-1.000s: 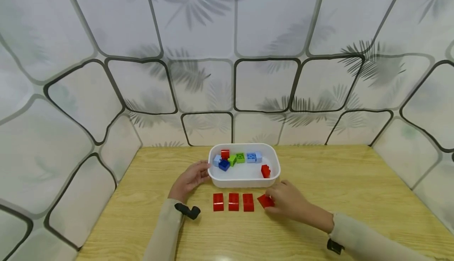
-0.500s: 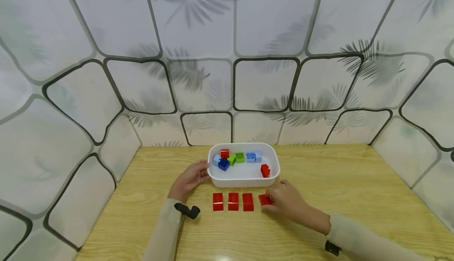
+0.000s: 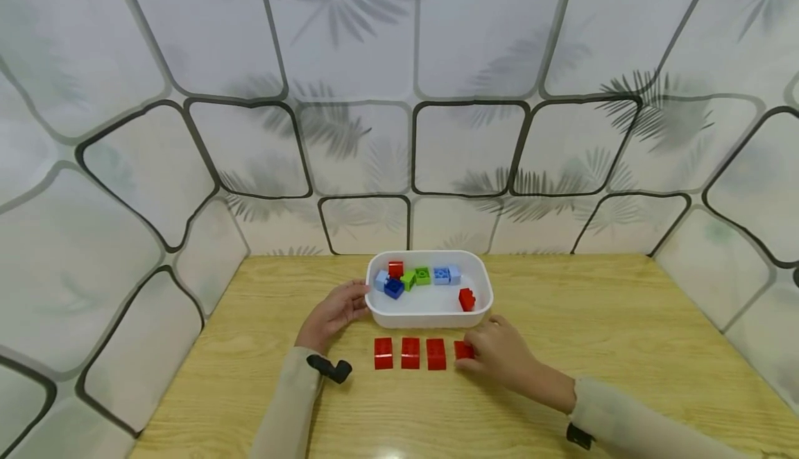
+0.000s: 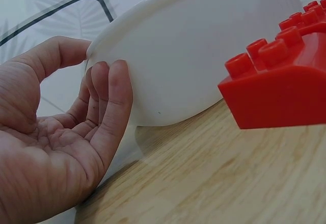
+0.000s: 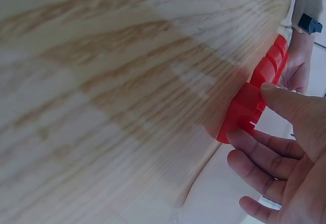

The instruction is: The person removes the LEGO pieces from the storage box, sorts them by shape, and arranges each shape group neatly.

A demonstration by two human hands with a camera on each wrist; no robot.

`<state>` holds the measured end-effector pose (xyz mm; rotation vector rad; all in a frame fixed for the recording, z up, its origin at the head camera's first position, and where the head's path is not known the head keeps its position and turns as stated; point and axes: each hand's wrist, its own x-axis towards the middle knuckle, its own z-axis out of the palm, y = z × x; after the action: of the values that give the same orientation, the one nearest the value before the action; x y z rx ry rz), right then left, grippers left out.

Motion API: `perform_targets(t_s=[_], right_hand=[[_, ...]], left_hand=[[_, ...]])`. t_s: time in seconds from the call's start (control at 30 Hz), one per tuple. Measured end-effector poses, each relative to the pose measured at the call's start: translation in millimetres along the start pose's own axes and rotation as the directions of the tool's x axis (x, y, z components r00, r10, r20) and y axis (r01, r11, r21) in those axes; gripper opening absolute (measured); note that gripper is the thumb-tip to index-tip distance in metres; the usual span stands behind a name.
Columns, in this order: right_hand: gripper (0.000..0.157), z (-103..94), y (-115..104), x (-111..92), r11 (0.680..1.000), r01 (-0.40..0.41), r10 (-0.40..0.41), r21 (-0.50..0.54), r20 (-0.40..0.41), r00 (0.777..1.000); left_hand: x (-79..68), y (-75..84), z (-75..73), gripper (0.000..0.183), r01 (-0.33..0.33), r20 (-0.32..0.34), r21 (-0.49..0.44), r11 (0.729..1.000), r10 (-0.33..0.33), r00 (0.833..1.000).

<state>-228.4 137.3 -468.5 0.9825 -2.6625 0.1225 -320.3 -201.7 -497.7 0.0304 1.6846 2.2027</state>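
Note:
My right hand (image 3: 502, 353) pinches a red toy building brick (image 3: 462, 350) between thumb and fingers, low over the table. In the right wrist view this brick (image 5: 239, 113) stands at the near end of a line of similar red ones. Three red bricks lie in a row to its left: the leftmost brick (image 3: 383, 353), the middle brick (image 3: 410, 353) and the right brick (image 3: 435, 354). My left hand (image 3: 333, 313) touches the left end of a white tray (image 3: 431, 321). In the left wrist view its relaxed fingers (image 4: 118, 84) rest against the tray's outer wall.
Inside the tray are a dark blue brick (image 3: 393, 288), a green brick (image 3: 422, 276), light blue bricks (image 3: 441, 276) and red ones, one red brick (image 3: 466, 299) at the right. The wooden table (image 3: 562, 306) ends at a patterned curtain (image 3: 468, 147).
My right hand has moved slightly left and turned its red brick from a slant to nearly line up with the row. My left hand and the tray have stayed in place.

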Motion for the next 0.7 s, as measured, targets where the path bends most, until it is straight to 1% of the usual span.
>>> perform_targets(t_s=[0.2, 0.37, 0.7], right_hand=[[0.039, 0.7, -1.1, -0.2, 1.000, -0.017, 0.017, 0.011, 0.009, 1.000], [0.039, 0.1, -0.2, 0.0, 1.000, -0.018, 0.018, 0.020, 0.010, 1.000], [0.038, -4.8, 2.9, 2.9, 1.000, -0.003, 0.004, 0.026, -0.043, 0.999]], left_hand=[[-1.1, -0.1, 1.0, 0.041, -0.004, 0.000, -0.001, 1.000, 0.004, 1.000], [0.3, -0.1, -0.1, 0.043, -0.001, 0.015, -0.008, 1.000, 0.001, 1.000], [1.5, 0.2, -1.4, 0.042, 0.008, -0.015, 0.015, 1.000, -0.008, 1.000]])
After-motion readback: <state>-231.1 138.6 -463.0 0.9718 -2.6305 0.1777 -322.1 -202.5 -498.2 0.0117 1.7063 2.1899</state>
